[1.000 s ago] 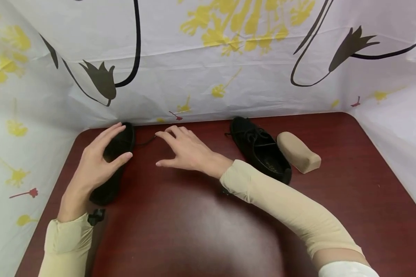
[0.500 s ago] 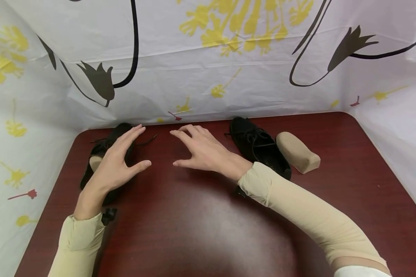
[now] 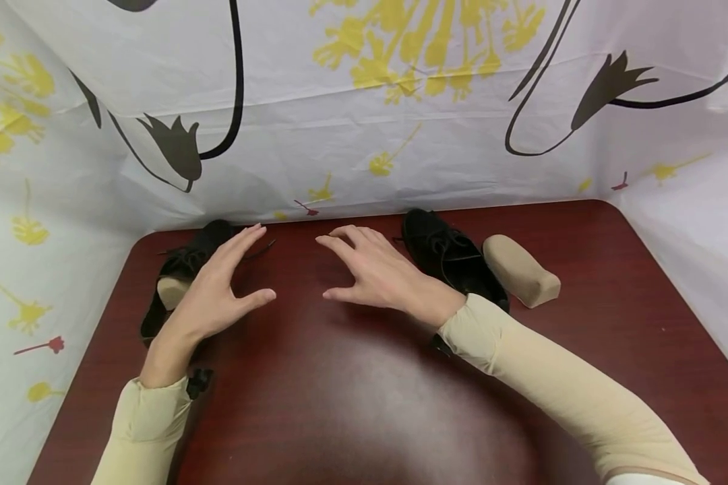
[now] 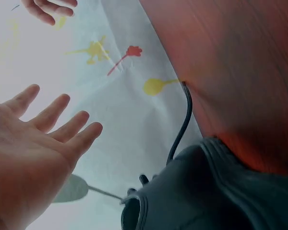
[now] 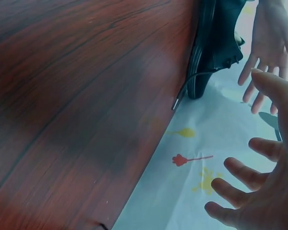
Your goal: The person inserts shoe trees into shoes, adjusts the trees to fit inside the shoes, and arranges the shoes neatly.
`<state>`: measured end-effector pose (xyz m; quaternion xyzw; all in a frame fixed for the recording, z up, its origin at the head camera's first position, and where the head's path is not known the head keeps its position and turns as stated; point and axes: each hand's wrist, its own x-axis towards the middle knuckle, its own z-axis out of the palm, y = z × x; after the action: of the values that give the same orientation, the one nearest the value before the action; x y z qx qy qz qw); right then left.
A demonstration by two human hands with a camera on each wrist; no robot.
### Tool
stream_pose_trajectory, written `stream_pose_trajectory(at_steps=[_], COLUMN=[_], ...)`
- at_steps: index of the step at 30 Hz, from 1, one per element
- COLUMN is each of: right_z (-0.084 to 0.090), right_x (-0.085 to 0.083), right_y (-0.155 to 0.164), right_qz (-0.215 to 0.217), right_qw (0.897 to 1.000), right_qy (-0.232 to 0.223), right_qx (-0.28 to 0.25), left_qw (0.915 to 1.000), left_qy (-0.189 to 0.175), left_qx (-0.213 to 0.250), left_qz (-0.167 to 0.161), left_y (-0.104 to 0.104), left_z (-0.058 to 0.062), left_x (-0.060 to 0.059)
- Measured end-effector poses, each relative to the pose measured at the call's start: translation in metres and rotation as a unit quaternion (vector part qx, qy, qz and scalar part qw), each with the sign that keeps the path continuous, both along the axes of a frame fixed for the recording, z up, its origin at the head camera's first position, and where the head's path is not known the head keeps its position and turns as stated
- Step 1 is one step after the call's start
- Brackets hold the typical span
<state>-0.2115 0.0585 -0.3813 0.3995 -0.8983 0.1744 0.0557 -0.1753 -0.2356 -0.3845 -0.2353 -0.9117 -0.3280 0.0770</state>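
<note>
Since a second ago the left hand (image 3: 215,296) has lifted off the left black shoe (image 3: 178,276) and drifted toward the middle of the desk (image 3: 364,391), and the right hand (image 3: 379,273) has pulled back from that shoe's lace toward the right; the shoe itself has turned so that its opening and a tan insert (image 3: 171,291) inside it now show. The shoe lies near the back left corner of the desk, toe toward the backdrop, its lace (image 3: 261,248) trailing to the right along the back edge. The left hand hovers just beside and partly over it, fingers (image 3: 243,239) straight and spread, holding nothing; the left wrist view shows the open palm above the shoe's collar. The right hand floats above bare wood between the two shoes, fingers (image 3: 340,239) loosely spread and holding nothing. Just behind its wrist lies the second black shoe (image 3: 451,259), laced, toe toward the back. A tan shoe insert (image 3: 520,271) rests on the desk just beside that shoe, on its right. A white plastic backdrop (image 3: 364,114) printed with yellow and black flowers walls the desk on three sides.
</note>
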Motion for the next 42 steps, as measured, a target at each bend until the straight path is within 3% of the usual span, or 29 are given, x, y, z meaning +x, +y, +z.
stream_pose_trajectory(at_steps=[13, 19, 34, 42], right_z=[-0.003, -0.010, -0.004, 0.001], right_x=[0.007, 0.018, 0.024, 0.024], right_y=[0.017, 0.027, 0.066, 0.082], right_qz=[0.010, 0.011, -0.013, -0.027], right_qw=[1.000, 1.000, 0.999, 0.998], right_qy=[0.014, 0.008, 0.027, 0.041], right_qx=[-0.011, -0.020, 0.022, 0.031], left_qw=[0.9990, 0.9984, 0.9950, 0.9938], left_qy=[0.006, 0.011, 0.003, 0.018], left_qx=[-0.033, -0.048, -0.094, -0.094], left_qz=[-0.028, -0.029, -0.034, -0.056], left_y=[0.025, 0.036, 0.052, 0.064], left_z=[0.003, -0.004, -0.007, -0.008], left_x=[-0.003, 0.000, -0.002, -0.003])
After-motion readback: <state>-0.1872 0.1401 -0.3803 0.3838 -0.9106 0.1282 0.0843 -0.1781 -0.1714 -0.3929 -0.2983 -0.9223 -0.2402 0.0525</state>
